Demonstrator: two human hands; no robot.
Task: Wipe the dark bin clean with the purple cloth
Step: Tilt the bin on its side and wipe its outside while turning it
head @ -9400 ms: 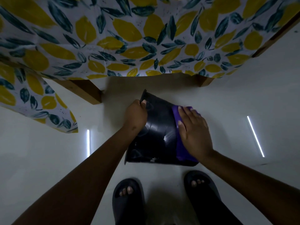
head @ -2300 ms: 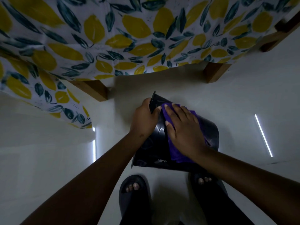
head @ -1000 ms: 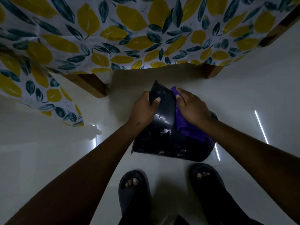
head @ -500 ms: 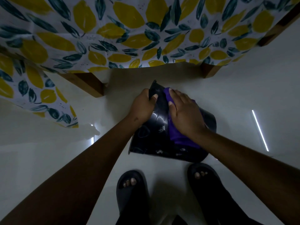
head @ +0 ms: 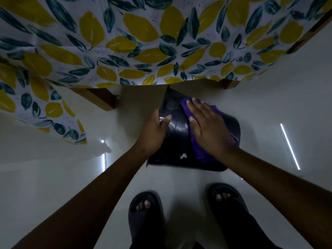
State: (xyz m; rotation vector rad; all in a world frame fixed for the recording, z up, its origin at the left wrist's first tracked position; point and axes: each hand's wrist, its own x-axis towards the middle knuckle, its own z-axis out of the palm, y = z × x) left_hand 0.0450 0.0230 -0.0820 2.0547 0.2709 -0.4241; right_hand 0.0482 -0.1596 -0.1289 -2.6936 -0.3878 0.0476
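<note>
The dark bin [head: 175, 128] lies tilted on its side on the pale floor, just in front of my feet. My left hand [head: 153, 133] grips its left edge, thumb over the glossy wall. My right hand [head: 206, 126] lies flat with fingers spread on the purple cloth [head: 198, 151], pressing it against the bin's upper side. The cloth shows beyond my fingertips and below my palm. A small white smudge [head: 182, 156] sits low on the bin's wall.
A table with wooden legs [head: 100, 97] stands right behind the bin, draped in a lemon-and-leaf tablecloth [head: 143, 42] hanging down at the left. My two dark sandals [head: 145, 212] stand close below the bin. The shiny floor [head: 53, 168] reflects strip lights.
My right hand has flattened and slid with the cloth rightward and down across the bin's side. My left hand keeps its hold on the edge; the bin has turned slightly.
</note>
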